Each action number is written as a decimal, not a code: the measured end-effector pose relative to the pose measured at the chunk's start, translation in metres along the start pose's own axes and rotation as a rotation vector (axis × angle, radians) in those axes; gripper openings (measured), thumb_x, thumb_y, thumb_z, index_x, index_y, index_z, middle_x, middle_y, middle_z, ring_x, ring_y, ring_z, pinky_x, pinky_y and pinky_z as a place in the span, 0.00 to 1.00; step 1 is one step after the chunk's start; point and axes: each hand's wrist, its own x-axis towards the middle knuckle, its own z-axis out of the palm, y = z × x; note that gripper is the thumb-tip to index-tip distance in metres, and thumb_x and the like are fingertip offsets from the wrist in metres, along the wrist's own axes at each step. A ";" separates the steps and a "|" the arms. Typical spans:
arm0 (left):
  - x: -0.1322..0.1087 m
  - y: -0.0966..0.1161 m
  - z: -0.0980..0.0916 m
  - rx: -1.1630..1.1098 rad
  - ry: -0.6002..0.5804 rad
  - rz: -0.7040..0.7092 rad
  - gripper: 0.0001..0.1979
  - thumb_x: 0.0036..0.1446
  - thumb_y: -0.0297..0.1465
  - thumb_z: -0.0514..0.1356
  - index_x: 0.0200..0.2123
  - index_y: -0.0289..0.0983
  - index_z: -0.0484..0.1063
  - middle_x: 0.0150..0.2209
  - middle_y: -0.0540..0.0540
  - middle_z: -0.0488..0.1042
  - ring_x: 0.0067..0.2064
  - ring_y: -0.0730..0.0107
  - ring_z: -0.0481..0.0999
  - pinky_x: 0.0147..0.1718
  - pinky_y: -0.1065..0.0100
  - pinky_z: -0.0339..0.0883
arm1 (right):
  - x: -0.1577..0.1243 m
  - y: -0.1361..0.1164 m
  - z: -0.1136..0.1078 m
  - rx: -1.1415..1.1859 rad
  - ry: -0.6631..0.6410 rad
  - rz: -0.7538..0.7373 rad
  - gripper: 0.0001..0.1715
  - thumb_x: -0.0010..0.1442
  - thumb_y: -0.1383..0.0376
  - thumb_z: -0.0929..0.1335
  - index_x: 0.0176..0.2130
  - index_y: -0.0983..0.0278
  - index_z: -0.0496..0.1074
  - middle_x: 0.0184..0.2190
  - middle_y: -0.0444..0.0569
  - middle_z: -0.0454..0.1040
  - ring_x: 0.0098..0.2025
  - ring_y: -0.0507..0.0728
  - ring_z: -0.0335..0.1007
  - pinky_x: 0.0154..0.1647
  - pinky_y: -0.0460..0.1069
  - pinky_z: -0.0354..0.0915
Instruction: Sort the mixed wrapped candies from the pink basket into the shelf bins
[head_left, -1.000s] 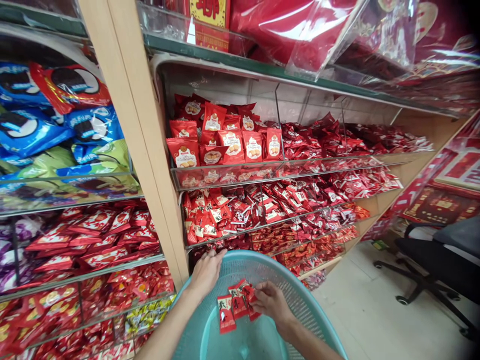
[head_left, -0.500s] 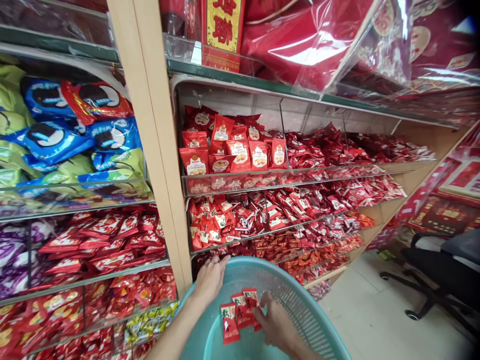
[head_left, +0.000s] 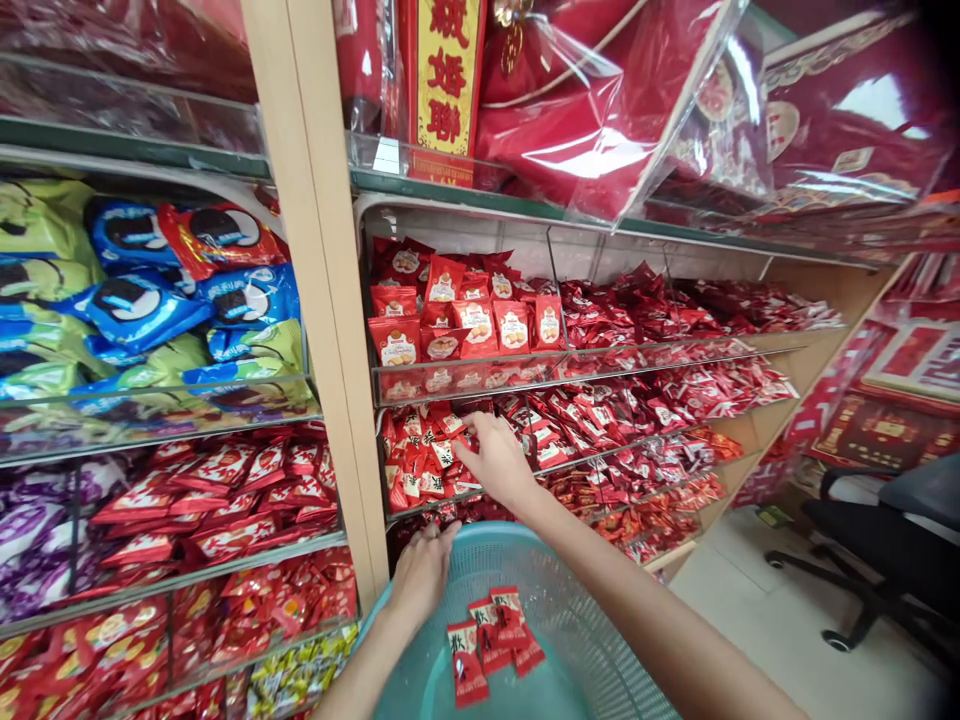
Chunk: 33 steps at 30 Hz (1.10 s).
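Note:
My left hand (head_left: 421, 572) is closed over the far left rim of a teal plastic basket (head_left: 592, 610). Several red packets (head_left: 495, 630) with black characters lie at the basket's bottom. My right hand (head_left: 495, 458) reaches over the basket to the shelf bin of red and cream packets (head_left: 424, 450). Its fingers are bent at the right side of that bin, and whether they touch or grip a packet is too small to tell.
Shelves with clear plastic fronts (head_left: 480, 375) hold many red packets. A wooden post (head_left: 330, 300) divides them from blue and green packets (head_left: 142, 300) at left. Wrapped red goods (head_left: 562, 110) stand above. An office chair (head_left: 892, 540) is at right.
My right hand has left the packets in the basket and moved up and forward to the shelf bin. My left hand stays on the rim. The view has shifted slightly.

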 end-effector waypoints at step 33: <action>-0.004 0.002 -0.007 -0.003 0.008 -0.003 0.22 0.63 0.30 0.44 0.59 0.43 0.60 0.49 0.39 0.69 0.47 0.63 0.71 0.45 0.66 0.63 | -0.071 0.007 -0.023 1.610 -0.436 0.714 0.18 0.58 0.54 0.64 0.35 0.67 0.70 0.29 0.48 0.73 0.27 0.48 0.69 0.28 0.42 0.65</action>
